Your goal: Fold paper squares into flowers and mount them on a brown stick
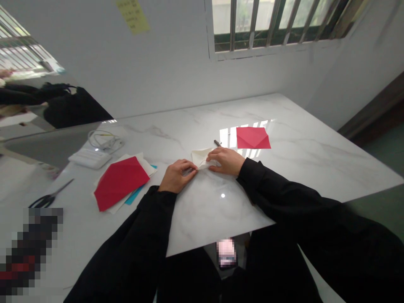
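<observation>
A small cream paper envelope (199,157) lies on the white marbled table between my hands. My left hand (178,175) pinches its near left corner between thumb and fingers. From the right, my right hand (226,161) closes its fingers on the envelope's right side, hiding that part. Just beyond my right hand is the end of a dark pen-like stick (217,143). Farther right a red envelope (253,138) rests flat with its flap folded down. Left of my left hand sits a loose stack with an unfolded red paper (123,181) on top, over cream sheets and a blue sheet (135,195).
At the left are a white box-like device (90,156) with a coiled white cable (105,139) and dark-handled scissors (47,200). A phone (226,252) is below the table's near edge. A wall with a yellow note (133,16) and a barred window (271,25) stands behind the table.
</observation>
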`<state>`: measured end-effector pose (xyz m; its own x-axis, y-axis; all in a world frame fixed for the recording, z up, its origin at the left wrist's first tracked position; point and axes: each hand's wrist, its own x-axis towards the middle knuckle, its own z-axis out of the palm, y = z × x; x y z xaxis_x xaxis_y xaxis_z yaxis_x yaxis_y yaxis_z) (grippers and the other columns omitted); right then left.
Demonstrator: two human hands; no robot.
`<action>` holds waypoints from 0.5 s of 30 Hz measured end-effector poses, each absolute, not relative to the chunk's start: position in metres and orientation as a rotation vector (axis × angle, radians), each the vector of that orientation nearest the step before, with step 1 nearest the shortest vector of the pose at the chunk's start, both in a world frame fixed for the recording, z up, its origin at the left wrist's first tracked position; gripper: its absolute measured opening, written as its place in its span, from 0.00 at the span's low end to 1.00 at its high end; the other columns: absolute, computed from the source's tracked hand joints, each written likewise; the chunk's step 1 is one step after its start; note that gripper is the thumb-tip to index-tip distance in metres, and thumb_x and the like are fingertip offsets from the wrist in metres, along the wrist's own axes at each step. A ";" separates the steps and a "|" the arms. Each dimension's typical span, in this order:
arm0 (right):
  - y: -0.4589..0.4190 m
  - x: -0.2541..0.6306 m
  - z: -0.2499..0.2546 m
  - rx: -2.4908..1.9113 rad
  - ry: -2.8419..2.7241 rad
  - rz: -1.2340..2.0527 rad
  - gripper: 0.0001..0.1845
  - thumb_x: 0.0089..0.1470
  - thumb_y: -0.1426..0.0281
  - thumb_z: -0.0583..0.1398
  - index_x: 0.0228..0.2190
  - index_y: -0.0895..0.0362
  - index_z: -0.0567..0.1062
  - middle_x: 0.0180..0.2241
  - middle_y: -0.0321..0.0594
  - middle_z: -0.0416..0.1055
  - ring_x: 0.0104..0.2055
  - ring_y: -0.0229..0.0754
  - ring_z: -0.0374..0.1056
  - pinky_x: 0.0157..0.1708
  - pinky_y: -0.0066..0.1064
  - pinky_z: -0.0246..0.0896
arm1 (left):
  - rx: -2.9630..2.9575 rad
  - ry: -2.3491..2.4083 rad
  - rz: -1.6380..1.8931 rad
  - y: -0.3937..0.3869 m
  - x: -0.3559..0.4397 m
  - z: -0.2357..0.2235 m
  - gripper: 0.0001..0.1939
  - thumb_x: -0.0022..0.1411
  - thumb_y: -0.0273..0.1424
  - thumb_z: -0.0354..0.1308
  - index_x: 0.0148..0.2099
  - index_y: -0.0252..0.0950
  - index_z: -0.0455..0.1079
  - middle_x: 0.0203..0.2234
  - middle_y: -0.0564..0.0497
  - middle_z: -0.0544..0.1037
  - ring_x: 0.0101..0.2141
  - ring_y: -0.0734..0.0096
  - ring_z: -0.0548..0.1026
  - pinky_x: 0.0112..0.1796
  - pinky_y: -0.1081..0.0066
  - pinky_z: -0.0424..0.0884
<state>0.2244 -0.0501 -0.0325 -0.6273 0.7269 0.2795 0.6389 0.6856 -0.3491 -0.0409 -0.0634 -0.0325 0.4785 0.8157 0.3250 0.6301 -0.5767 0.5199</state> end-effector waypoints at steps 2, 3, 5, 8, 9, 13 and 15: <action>-0.051 0.224 -0.030 -1.104 -2.507 0.283 0.13 0.62 0.66 0.69 0.46 0.59 0.83 0.47 0.48 0.81 0.50 0.50 0.73 0.50 0.40 0.65 | 2.382 1.249 0.801 -0.062 -0.040 -0.033 0.09 0.65 0.39 0.64 0.38 0.40 0.81 0.37 0.48 0.84 0.41 0.60 0.81 0.47 0.63 0.75; -0.052 0.224 -0.029 -1.125 -2.507 0.281 0.12 0.62 0.66 0.69 0.45 0.58 0.83 0.47 0.47 0.80 0.49 0.50 0.73 0.48 0.39 0.65 | 2.369 1.258 0.806 -0.062 -0.040 -0.034 0.10 0.65 0.40 0.64 0.38 0.40 0.81 0.37 0.48 0.84 0.40 0.60 0.81 0.47 0.63 0.75; -0.053 0.224 -0.027 -1.161 -2.500 0.288 0.10 0.62 0.65 0.69 0.43 0.58 0.83 0.45 0.46 0.80 0.47 0.48 0.73 0.45 0.37 0.63 | 2.346 1.269 0.813 -0.062 -0.041 -0.033 0.10 0.65 0.41 0.64 0.38 0.40 0.81 0.37 0.48 0.85 0.39 0.60 0.81 0.46 0.63 0.75; -0.056 0.224 -0.026 -1.180 -2.487 0.301 0.08 0.62 0.66 0.69 0.41 0.57 0.83 0.44 0.44 0.80 0.46 0.46 0.73 0.42 0.35 0.61 | 2.287 1.306 0.839 -0.062 -0.042 -0.033 0.12 0.66 0.42 0.63 0.38 0.40 0.81 0.36 0.49 0.85 0.38 0.61 0.82 0.44 0.63 0.75; -0.057 0.224 -0.026 -1.177 -2.486 0.299 0.07 0.62 0.67 0.69 0.41 0.57 0.83 0.44 0.44 0.80 0.46 0.46 0.73 0.42 0.35 0.61 | 2.259 1.325 0.853 -0.063 -0.042 -0.034 0.12 0.66 0.42 0.63 0.38 0.40 0.81 0.36 0.50 0.85 0.37 0.61 0.82 0.43 0.63 0.76; -0.059 0.223 -0.026 -1.202 -2.474 0.279 0.06 0.62 0.70 0.68 0.42 0.56 0.83 0.45 0.42 0.80 0.45 0.45 0.74 0.40 0.33 0.60 | 2.179 1.373 0.892 -0.065 -0.042 -0.037 0.13 0.66 0.43 0.63 0.38 0.41 0.81 0.35 0.51 0.86 0.36 0.62 0.82 0.42 0.64 0.77; -0.060 0.223 -0.026 -1.222 -2.468 0.268 0.06 0.62 0.71 0.68 0.42 0.55 0.83 0.44 0.42 0.80 0.45 0.44 0.74 0.39 0.33 0.60 | 2.174 1.370 0.901 -0.065 -0.042 -0.039 0.12 0.66 0.43 0.64 0.38 0.41 0.81 0.35 0.50 0.86 0.36 0.62 0.82 0.43 0.65 0.77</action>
<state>0.2229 -0.0605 -0.0258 -0.5544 0.7959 0.2435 0.7249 0.6055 -0.3285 -0.0419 -0.0651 -0.0388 0.3060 0.9032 0.3008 0.6343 -0.4291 0.6430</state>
